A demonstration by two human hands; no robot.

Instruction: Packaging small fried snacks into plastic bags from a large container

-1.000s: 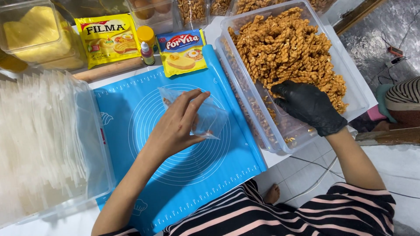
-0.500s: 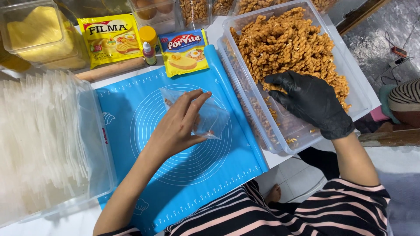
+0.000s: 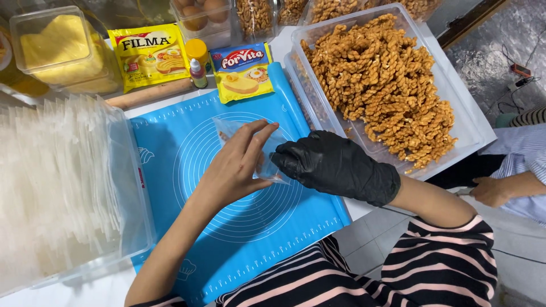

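My bare left hand (image 3: 236,167) holds a small clear plastic bag (image 3: 272,149) open over the blue silicone mat (image 3: 170,153). A few brown bits show inside the bag near its far corner. My right hand (image 3: 333,165), in a black glove, has its fingertips closed at the bag's mouth; whether it holds a snack there is hidden. To the right stands a large clear tub (image 3: 463,122) heaped with brown twisted snack sticks (image 3: 381,79).
A clear bin of stacked empty plastic bags (image 3: 62,182) stands at the left. Behind the mat lie a wooden rolling pin (image 3: 151,94), two margarine sachets (image 3: 149,55), small bottles (image 3: 198,73), and a yellow-filled tub (image 3: 60,48). Another person's hand (image 3: 492,190) rests at the right.
My gloved right hand has come out of the snack tub and moved left to the mouth of the bag. My left hand has kept the bag in the same place.
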